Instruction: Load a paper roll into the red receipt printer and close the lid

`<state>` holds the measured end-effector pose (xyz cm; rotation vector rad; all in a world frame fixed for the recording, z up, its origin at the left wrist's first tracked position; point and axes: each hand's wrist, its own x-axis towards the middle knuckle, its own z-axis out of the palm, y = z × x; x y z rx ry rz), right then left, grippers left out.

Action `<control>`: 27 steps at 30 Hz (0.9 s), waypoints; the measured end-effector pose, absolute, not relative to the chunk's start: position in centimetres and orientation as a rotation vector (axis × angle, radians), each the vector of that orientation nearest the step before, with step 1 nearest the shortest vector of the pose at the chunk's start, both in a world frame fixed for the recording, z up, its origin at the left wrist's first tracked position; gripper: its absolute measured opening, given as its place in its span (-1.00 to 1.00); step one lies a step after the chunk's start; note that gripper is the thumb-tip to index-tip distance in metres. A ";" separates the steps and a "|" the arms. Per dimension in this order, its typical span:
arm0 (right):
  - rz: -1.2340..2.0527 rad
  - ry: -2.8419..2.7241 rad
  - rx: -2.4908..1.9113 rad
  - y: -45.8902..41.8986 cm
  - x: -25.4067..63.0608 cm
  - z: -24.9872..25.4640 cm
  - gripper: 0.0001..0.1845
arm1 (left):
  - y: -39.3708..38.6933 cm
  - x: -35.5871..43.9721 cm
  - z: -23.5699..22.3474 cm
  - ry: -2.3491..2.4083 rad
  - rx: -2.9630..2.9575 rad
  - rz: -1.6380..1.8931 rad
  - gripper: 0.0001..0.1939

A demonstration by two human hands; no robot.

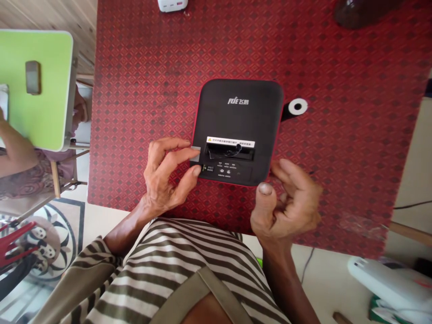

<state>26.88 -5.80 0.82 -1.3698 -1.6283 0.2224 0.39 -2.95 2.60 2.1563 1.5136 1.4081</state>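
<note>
A black receipt printer [241, 121] with red sides and white FEIE lettering lies on the patterned red table. A dark slot [230, 152] crosses its lower part, with a crumpled, clear scrap in it and a white warning label [230, 142] above. My left hand [168, 173] grips the printer's left edge, its fingertips at a small grey tab [195, 154] and its thumb at the lower left corner. Beside the lower right corner is my right hand [288, 200], its fingers bent and apart from the thumb. No held object shows in it; whether it touches the printer is unclear.
A paper roll [297, 107] with a dark core protrudes behind the printer's right side. A white device [173, 4] and a dark object [359, 12] are at the far edge. To the left, a person's arm [15, 144] is by a green table [50, 117] bearing a phone [33, 77].
</note>
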 end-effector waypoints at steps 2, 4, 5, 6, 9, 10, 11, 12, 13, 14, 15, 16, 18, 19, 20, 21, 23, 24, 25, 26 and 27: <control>0.221 -1.594 -1.365 -5.8 26.7 0.6 -0.39 | -2.8 0.6 2.8 1.486 2.155 1.449 -0.71; 0.248 -1.547 -1.371 -5.7 26.6 0.4 -0.39 | -2.7 0.7 2.9 1.462 2.124 1.487 -0.73; 0.287 -1.517 -1.379 -5.6 26.5 0.3 -0.39 | -2.6 0.7 2.9 1.459 2.068 1.494 -0.76; 0.319 -1.485 -1.370 -5.5 26.4 0.2 -0.40 | -2.6 0.7 2.8 1.466 1.979 1.482 -0.79; 0.367 -1.427 -1.314 -5.0 26.2 0.3 -0.44 | -2.6 0.6 2.3 1.456 1.673 1.422 -0.79; 0.367 -1.426 -1.297 -4.8 26.1 0.3 -0.45 | -2.5 0.6 2.2 1.445 1.593 1.400 -0.75; 0.360 -1.429 -1.286 -4.7 26.1 0.4 -0.46 | -2.5 0.6 2.1 1.435 1.528 1.377 -0.72; 0.358 -1.431 -1.285 -4.6 26.0 0.5 -0.47 | -2.4 0.7 2.1 1.425 1.482 1.358 -0.70; 0.367 -1.433 -1.291 -4.5 26.0 0.5 -0.48 | -2.3 0.7 2.2 1.417 1.449 1.346 -0.71; 0.364 -1.431 -1.285 -4.5 26.0 0.6 -0.48 | -2.2 0.8 2.2 1.409 1.420 1.334 -0.72; 0.365 -1.428 -1.281 -4.5 25.9 0.6 -0.48 | -2.1 0.9 2.4 1.398 1.389 1.328 -0.75; 0.369 -1.424 -1.280 -4.5 25.9 0.5 -0.47 | -1.9 1.0 2.5 1.384 1.354 1.321 -0.77; 0.375 -1.426 -1.277 -4.6 25.9 0.4 -0.46 | -1.6 1.1 2.7 1.366 1.273 1.290 -0.81; 0.371 -1.428 -1.277 -4.7 25.9 0.3 -0.46 | -1.5 1.2 2.8 1.365 1.233 1.272 -0.82; 0.367 -1.432 -1.282 -4.7 25.9 0.3 -0.47 | -1.4 1.3 2.9 1.365 1.200 1.261 -0.81; 0.367 -1.437 -1.295 -4.7 25.8 0.2 -0.47 | -1.3 1.4 3.0 1.365 1.175 1.257 -0.80; 0.356 -1.434 -1.305 -4.7 25.7 0.2 -0.48 | -1.1 1.6 3.0 1.354 1.137 1.267 -0.79; 0.356 -1.426 -1.307 -4.7 25.7 0.2 -0.48 | -1.1 1.7 3.0 1.348 1.122 1.275 -0.78; 0.363 -1.416 -1.311 -4.7 25.6 0.3 -0.48 | -1.0 1.8 3.0 1.342 1.113 1.282 -0.77; 0.358 -1.405 -1.306 -4.7 25.5 0.3 -0.49 | -1.1 1.9 3.0 1.337 1.109 1.291 -0.76; 0.355 -1.400 -1.303 -4.6 25.5 0.4 -0.49 | -1.1 2.0 2.9 1.335 1.107 1.303 -0.76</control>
